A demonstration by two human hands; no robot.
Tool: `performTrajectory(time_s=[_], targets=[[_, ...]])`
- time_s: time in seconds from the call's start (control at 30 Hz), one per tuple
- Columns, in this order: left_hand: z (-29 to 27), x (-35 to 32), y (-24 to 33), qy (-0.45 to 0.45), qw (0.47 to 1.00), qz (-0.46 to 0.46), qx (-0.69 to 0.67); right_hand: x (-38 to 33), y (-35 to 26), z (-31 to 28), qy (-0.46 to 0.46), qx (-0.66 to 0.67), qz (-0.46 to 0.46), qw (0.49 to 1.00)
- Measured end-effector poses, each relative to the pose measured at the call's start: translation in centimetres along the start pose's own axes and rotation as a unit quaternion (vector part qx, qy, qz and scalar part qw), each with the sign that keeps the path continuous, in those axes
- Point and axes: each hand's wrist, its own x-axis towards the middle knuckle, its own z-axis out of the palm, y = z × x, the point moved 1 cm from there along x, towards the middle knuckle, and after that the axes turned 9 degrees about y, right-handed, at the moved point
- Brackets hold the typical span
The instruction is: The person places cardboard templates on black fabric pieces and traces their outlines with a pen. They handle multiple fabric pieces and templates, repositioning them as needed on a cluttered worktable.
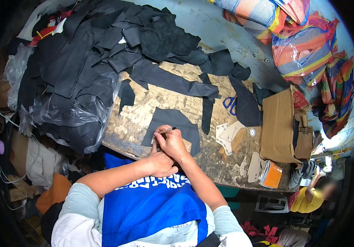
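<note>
At the near edge of the worn wooden bench (156,105), your right hand (172,142) is closed around a slim pen (166,130), its tip resting on a dark cut piece of material (173,123) that lies flat just in from that edge. Your left hand (159,164) sits below it, fingers curled and pressing at the piece's near side, holding nothing that shows. Whether any line is drawn yet cannot be told on the dark surface; judging by the large heap of black offcuts (86,61) covering the far left corner, much stock looks unmarked. Pale card templates (228,136) and blue-handled scissors (229,103) lie toward the right, near a cardboard box (278,127) at the bench's right edge.
</note>
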Motion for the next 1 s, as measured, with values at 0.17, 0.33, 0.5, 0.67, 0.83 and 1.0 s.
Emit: performTrajectory(time_s=[0.17, 0.33, 0.5, 0.67, 0.83, 1.0], targets=[[-1.2, 0.1, 0.3, 0.023, 0.999, -0.023, 0.01, 1.0, 0.0, 0.1, 0.022, -0.023, 0.004, 0.999], [-1.8, 0.0, 0.4, 0.067, 0.997, -0.036, 0.007, 0.5, 0.2, -2.1, 0.074, -0.088, -0.004, 0.993], [-2.5, 1.0, 1.3, 0.076, 0.993, -0.053, 0.076, -0.7, 1.1, -5.2, 0.103, -0.133, 0.073, 0.983], [-3.0, 1.7, 2.1, 0.061, 0.988, -0.075, 0.121, -2.3, 2.1, -6.2, 0.161, -0.131, 0.12, 0.971], [-3.2, 1.8, 2.2, 0.075, 0.988, -0.071, 0.118, -5.1, 4.2, -7.6, 0.232, -0.147, 0.12, 0.954], [-3.7, 2.3, 1.9, 0.06, 0.99, -0.073, 0.104, -6.1, 5.6, -7.0, 0.25, -0.073, 0.178, 0.949]])
